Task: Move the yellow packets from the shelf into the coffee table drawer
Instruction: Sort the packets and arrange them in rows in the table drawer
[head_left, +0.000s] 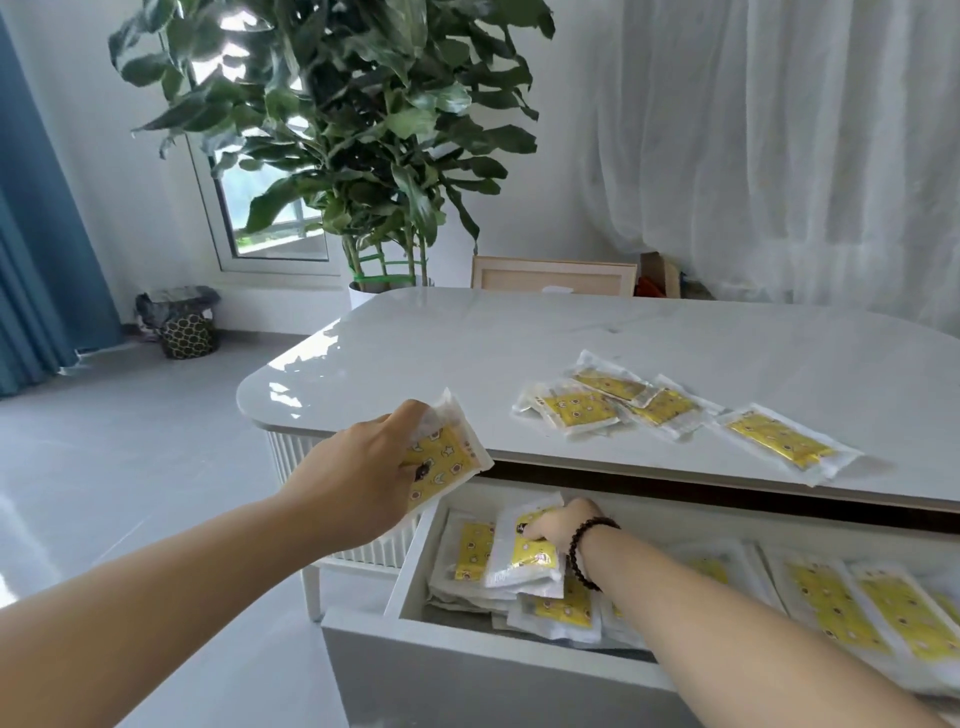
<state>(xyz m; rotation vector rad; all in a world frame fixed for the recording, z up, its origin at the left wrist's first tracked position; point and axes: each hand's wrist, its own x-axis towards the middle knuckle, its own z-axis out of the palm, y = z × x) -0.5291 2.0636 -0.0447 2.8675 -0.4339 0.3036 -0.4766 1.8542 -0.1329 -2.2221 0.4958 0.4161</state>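
1. Two hands work at once: the left hand (363, 475), its grip curled round one yellow packet (447, 457), holds it over the open drawer's (415, 551) left corner.
2. Inside the drawer, the right hand (558, 530) pinches another packet (527, 551) on the pile.
3. Four more packets (582, 410) lie on the surface (467, 343).
4. These look light, limp and slick; the crinkled clear border is probably the surest hold.

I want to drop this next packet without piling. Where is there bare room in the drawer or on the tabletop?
Drawer: crowded wall to wall with packets; the right hand presses one. The tabletop is bare left of and behind the packet cluster. The left hand holds a packet.
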